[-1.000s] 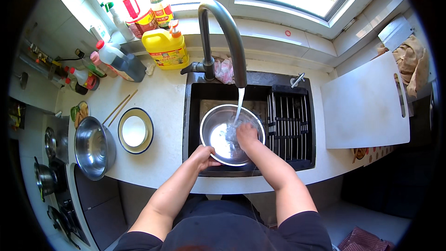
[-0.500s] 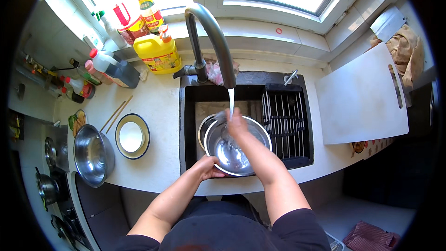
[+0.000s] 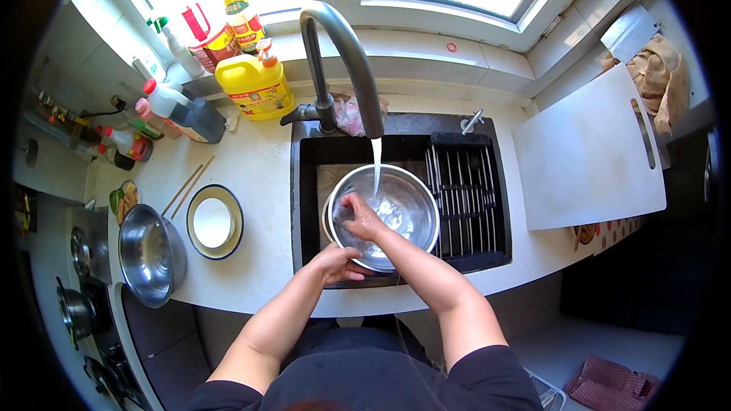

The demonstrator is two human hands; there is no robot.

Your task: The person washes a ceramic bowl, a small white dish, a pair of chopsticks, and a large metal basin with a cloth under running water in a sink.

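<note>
A shiny steel bowl (image 3: 417, 209) with a pale rim is held over the dark sink (image 3: 310, 183). My left hand (image 3: 336, 264) grips its near-left rim, thumb on top and fingers beneath. Inside the bowl, by the left wall, is my right hand (image 3: 363, 221) with its fingers curled; what they hold, if anything, I cannot make out. Water (image 3: 377, 156) runs from the curved faucet (image 3: 358, 61) into the bowl. The edge of another round vessel (image 3: 326, 222) peeks out under the bowl's left side.
A metal drying rack (image 3: 464, 202) covers the sink's right part. On the left counter are a steel basin (image 3: 151, 259), a white bowl (image 3: 213, 226) inside a larger dish, and chopsticks (image 3: 189, 186). Behind them stands a yellow jug (image 3: 255, 87). A white cutting board (image 3: 586, 160) leans at right.
My right hand has moved from the bowl's far rim under the stream to the inside left wall. The bowl has shifted slightly left and away from me, still in my left hand.
</note>
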